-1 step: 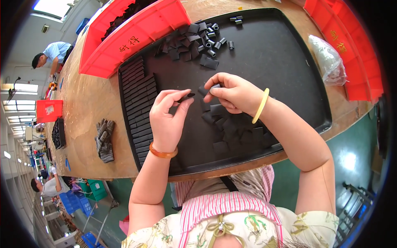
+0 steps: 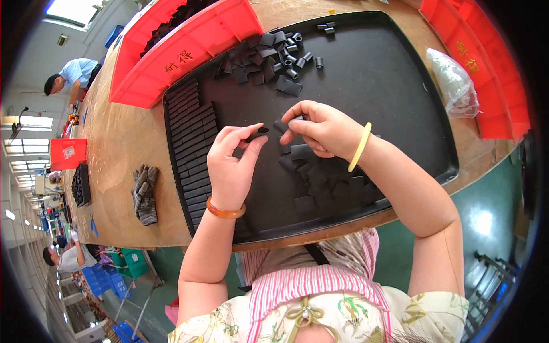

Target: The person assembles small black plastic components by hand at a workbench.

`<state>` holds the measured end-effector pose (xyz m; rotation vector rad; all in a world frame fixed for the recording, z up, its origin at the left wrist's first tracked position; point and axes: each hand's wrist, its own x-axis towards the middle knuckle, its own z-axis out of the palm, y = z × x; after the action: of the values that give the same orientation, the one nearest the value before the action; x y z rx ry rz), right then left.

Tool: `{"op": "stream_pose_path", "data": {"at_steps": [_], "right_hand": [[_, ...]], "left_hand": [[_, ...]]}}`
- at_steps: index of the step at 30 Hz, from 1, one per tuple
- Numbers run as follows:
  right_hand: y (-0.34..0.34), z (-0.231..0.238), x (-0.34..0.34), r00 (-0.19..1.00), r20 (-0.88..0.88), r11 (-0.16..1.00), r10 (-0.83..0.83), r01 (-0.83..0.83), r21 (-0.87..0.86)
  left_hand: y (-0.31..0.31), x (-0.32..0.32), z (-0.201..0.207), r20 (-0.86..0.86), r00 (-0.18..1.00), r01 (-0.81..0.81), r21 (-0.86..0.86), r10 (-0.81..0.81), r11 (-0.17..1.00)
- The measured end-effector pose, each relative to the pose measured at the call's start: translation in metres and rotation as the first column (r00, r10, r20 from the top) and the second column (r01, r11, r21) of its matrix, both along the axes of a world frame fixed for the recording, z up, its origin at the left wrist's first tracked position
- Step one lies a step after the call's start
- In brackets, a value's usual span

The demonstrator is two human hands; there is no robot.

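Pinching a short black sleeve (image 2: 258, 134) between thumb and fingertips, my left hand (image 2: 231, 168) sits at nine o'clock from the middle of the black tray (image 2: 377, 74), and the sleeve's near end gapes open. I have the right hand (image 2: 326, 130) near the tray's middle, thumb and forefinger closed on a small dark tube (image 2: 297, 119), which the fingers partly hide; the two hands stand apart. Black pieces lie in neat rows (image 2: 194, 146) along the tray's nine o'clock side, beneath and beyond my left hand. Flat black pieces (image 2: 245, 66) heap up between ten and eleven, short black tubes (image 2: 293, 60) cluster at twelve, and a loose spread of dark pieces (image 2: 323, 180) lies at six, below my right hand. Outside the tray, I see a red crate (image 2: 183, 57) at ten o'clock, a clear plastic bag (image 2: 453, 86) between two and three, and dark gloves (image 2: 144, 194) on the table (image 2: 114, 143) at eight.
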<state>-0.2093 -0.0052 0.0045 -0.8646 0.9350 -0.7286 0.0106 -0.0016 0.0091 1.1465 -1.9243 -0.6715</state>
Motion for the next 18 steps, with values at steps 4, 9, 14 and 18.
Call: {"op": "stream_pose_path", "data": {"at_steps": [4, 9, 14, 18], "right_hand": [[0.001, 0.008, 0.007, 0.946, -0.312, 0.968, -0.09, 0.009, -0.251], [0.005, -0.014, 0.013, 0.927, -0.162, 0.571, -0.339, 0.066, -0.818], [0.009, 0.009, 0.011, 0.861, -0.402, 0.769, -0.312, -0.02, -0.639], [0.009, 0.001, 0.011, 0.881, -0.32, 0.715, -0.348, 0.028, -0.699]], "left_hand": [[0.002, -0.003, -0.001, -0.103, 0.994, -0.003, 0.202, 0.024, 0.979], [0.007, -0.012, -0.005, -0.09, 0.995, 0.055, 0.197, -0.038, 0.979], [0.008, -0.013, -0.008, -0.123, 0.991, 0.074, 0.191, -0.051, 0.979], [0.006, -0.015, -0.005, -0.062, 0.998, 0.041, 0.125, -0.033, 0.991]]}}
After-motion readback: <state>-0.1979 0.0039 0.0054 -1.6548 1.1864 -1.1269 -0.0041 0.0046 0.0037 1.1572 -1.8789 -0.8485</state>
